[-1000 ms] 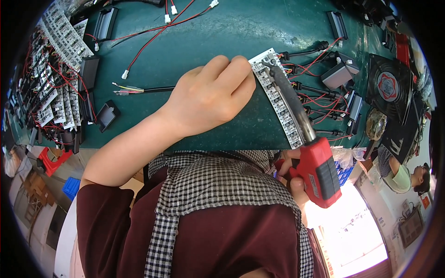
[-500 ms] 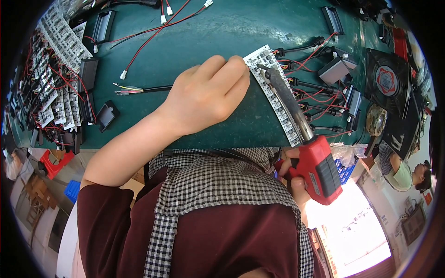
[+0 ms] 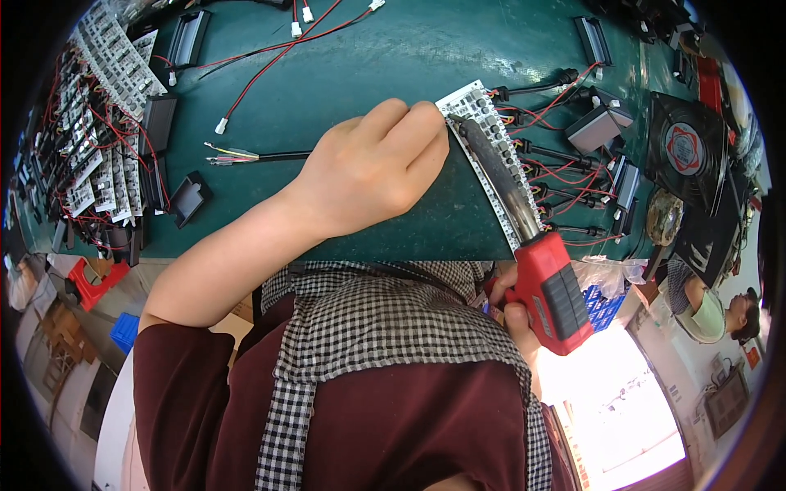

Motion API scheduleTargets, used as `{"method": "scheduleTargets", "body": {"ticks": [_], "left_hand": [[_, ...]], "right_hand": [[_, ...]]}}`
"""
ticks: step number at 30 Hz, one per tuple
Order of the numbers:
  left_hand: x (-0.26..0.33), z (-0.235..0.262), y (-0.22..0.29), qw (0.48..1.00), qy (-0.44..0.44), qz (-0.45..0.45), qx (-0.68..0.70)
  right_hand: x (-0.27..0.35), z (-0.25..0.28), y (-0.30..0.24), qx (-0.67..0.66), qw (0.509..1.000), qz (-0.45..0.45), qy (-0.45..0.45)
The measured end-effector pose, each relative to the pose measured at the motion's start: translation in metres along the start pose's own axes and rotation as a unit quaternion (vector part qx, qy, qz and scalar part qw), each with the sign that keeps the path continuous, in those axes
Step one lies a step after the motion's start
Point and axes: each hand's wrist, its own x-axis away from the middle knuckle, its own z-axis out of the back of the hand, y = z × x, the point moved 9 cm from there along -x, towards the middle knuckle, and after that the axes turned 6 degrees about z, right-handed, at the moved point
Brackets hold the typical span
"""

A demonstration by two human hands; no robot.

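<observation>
The left hand point(image 3: 372, 176) is pinning the white circuit board point(image 3: 491, 155) at its top corner, fingers point(image 3: 409, 123) curled together on it; the right hand point(image 3: 514, 315) is clamping the red soldering gun point(image 3: 553, 290), its tip touching the board just beside those fingertips; a slip is risking a burn, or bridged joints, on the green table point(image 3: 409, 49).

A green workbench point(image 3: 393, 65) is filling the upper frame, carrying stacked circuit boards point(image 3: 102, 98) at upper left, red-and-black wire leads point(image 3: 278, 49) top centre, a black fan point(image 3: 686, 151) at right.
</observation>
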Motion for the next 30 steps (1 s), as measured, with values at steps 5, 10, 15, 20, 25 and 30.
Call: {"method": "scheduleTargets", "body": {"ticks": [5, 10, 15, 20, 25, 30], "left_hand": [[0.0, -0.001, 0.0, 1.0, -0.006, 0.002, -0.005], [-0.001, -0.001, 0.001, 1.0, -0.005, 0.0, -0.008], [0.0, 0.0, 0.002, 1.0, -0.005, -0.005, -0.014], [-0.002, 0.001, 0.003, 1.0, 0.0, -0.007, -0.007], [0.001, -0.001, 0.002, 1.0, -0.003, -0.007, -0.019], [0.0, 0.003, 0.001, 0.999, 0.026, 0.003, 0.025]], "right_hand": [[0.004, 0.001, 0.004, 0.028, 0.999, 0.019, 0.011], [0.001, -0.002, -0.002, 0.049, 0.998, 0.04, 0.015], [-0.021, -0.017, -0.028, -0.081, 0.992, -0.082, 0.045], [-0.019, -0.014, -0.032, -0.079, 0.991, -0.094, 0.048], [-0.016, -0.012, -0.026, -0.124, 0.984, -0.074, 0.102], [-0.014, -0.013, -0.026, -0.179, 0.977, -0.086, 0.081]]}}
